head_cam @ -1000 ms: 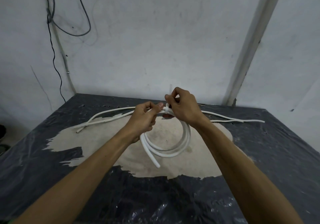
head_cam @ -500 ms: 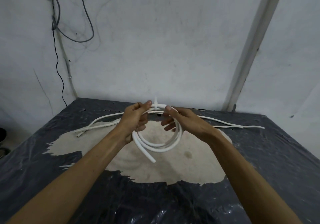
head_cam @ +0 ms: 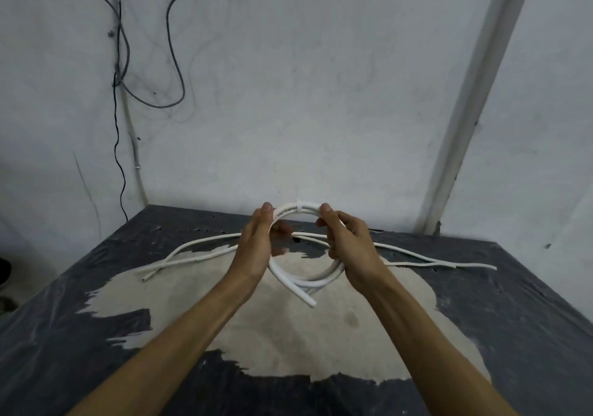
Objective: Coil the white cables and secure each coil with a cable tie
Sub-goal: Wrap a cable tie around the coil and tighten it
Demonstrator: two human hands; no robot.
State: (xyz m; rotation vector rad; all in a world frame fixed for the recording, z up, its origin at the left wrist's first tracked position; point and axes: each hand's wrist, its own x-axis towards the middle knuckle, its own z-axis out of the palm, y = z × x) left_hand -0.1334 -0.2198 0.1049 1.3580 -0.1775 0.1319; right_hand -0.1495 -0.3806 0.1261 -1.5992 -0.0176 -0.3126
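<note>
One tied white coil [head_cam: 300, 212] in two hands — left hand [head_cam: 256, 243], right hand [head_cam: 348, 243].

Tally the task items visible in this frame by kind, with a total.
Coiled white cable, held up by the left hand and right hand: 1
Cable tie around the top of that coil: 1
Loose white cables on the table: at least 2; crossings hide the exact number
Total: at least 4

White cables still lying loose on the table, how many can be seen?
2, as far as visible: both loose cables run across the table behind the held coil, crossing near their left ends. The hands hide their middles.
</note>
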